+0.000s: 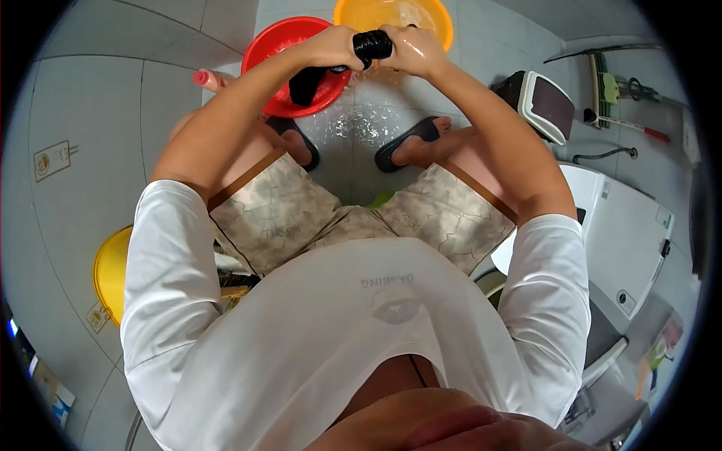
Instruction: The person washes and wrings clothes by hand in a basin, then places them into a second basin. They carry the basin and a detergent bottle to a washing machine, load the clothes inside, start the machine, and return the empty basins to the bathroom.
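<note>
A wet black cloth (372, 46) is stretched and bunched between my two fists, out in front of me. My left hand (331, 46) is closed around one end, and a loose dark part of it hangs below over the red basin (259, 56). At the other end my right hand (415, 51) is closed too, its skin shiny with water. Just beyond that hand stands a yellow-orange basin (444, 22) with water in it. The red basin sits on the floor below my left forearm.
Water is splashed on the tiled floor (350, 128) between my sandalled feet. A pink bottle (213, 80) stands left of the red basin. To the right are a bin (547, 107), a white appliance (624, 225) and a red-handled brush (628, 125). Something yellow (113, 274) is at my left.
</note>
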`<action>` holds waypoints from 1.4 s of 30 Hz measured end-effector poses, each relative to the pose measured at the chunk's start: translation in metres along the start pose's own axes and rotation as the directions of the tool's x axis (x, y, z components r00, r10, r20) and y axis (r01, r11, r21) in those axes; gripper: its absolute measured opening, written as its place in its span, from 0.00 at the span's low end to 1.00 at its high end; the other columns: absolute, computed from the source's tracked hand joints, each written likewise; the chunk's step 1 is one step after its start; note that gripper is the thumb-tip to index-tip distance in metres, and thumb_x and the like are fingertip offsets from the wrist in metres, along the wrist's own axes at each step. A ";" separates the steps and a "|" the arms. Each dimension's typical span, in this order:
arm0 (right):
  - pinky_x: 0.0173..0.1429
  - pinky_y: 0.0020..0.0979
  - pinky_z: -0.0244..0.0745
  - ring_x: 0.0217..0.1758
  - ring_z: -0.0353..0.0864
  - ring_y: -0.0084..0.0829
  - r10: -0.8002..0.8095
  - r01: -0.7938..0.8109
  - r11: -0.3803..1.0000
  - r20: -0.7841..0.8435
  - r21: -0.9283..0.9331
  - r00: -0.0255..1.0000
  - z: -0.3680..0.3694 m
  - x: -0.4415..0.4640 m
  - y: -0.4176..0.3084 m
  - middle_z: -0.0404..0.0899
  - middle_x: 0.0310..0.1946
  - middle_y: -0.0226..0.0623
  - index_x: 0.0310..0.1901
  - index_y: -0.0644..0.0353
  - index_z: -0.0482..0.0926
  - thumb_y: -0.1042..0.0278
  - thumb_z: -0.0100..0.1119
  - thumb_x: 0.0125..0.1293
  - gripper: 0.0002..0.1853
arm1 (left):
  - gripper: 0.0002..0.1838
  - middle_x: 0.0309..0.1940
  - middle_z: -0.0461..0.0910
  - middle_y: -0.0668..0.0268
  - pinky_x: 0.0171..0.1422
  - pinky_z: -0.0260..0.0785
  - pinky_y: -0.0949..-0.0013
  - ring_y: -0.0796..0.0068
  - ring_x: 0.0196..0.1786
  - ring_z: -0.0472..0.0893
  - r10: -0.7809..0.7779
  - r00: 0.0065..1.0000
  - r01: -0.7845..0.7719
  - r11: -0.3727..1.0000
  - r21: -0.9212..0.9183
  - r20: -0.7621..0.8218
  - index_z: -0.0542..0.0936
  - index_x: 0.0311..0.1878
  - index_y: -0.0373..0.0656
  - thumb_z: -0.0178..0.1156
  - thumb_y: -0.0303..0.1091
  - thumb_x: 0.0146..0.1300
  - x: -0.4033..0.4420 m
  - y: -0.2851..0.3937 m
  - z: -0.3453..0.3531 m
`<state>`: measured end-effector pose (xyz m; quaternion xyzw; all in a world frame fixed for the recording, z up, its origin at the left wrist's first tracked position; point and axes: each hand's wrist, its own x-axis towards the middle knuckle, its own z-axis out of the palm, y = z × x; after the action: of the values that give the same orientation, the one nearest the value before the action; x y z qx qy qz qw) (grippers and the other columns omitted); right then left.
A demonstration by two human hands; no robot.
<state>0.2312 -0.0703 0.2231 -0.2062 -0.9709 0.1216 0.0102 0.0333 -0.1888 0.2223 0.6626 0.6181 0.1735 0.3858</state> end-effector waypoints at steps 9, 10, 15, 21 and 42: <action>0.45 0.44 0.78 0.43 0.81 0.48 -0.380 0.350 0.922 -0.545 -0.164 0.748 -0.062 0.017 0.016 0.78 0.36 0.41 0.48 0.49 0.82 0.77 0.66 0.48 0.22 | 0.15 0.33 0.72 0.69 0.17 0.50 0.82 0.85 0.23 0.64 0.055 0.994 0.097 -0.048 -0.994 0.094 0.73 0.47 0.37 0.59 0.32 0.58 -0.011 0.065 0.018; 0.45 0.44 0.79 0.42 0.82 0.47 -0.340 0.309 0.938 -0.591 -0.156 0.731 -0.064 0.020 0.016 0.78 0.36 0.39 0.48 0.49 0.82 0.76 0.66 0.48 0.22 | 0.16 0.33 0.72 0.69 0.16 0.50 0.82 0.85 0.22 0.63 0.076 0.995 0.067 -0.096 -0.993 0.060 0.72 0.48 0.37 0.58 0.32 0.58 -0.010 0.071 0.017; 0.44 0.43 0.79 0.43 0.82 0.48 -0.219 0.190 0.974 -0.718 -0.123 0.661 -0.078 0.037 0.012 0.81 0.40 0.39 0.50 0.48 0.82 0.79 0.58 0.52 0.22 | 0.17 0.32 0.73 0.69 0.18 0.57 0.78 0.80 0.22 0.66 0.239 0.971 0.027 -0.189 -0.982 -0.019 0.71 0.49 0.39 0.58 0.35 0.59 0.000 0.085 -0.006; 0.43 0.43 0.79 0.43 0.83 0.49 -0.020 0.106 0.993 -0.809 0.052 0.588 -0.103 0.038 0.008 0.80 0.41 0.40 0.54 0.45 0.82 0.76 0.55 0.56 0.23 | 0.15 0.32 0.73 0.69 0.15 0.54 0.78 0.79 0.21 0.65 0.363 0.928 0.128 -0.527 -0.840 -0.086 0.73 0.49 0.40 0.56 0.33 0.60 0.015 0.129 -0.021; 0.47 0.36 0.78 0.46 0.81 0.36 -0.115 0.332 0.802 -0.417 0.496 0.902 0.017 0.089 0.030 0.81 0.45 0.34 0.58 0.52 0.78 0.61 0.62 0.64 0.20 | 0.34 0.39 0.80 0.64 0.26 0.66 0.76 0.75 0.30 0.77 0.424 0.887 -0.043 -0.314 -0.948 -0.181 0.76 0.51 0.38 0.50 0.66 0.72 0.039 0.118 -0.085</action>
<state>0.1605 -0.0119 0.1965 -0.0950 -0.8912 0.3557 0.2650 0.0611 -0.1194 0.3534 0.2238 0.0361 0.5824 0.7806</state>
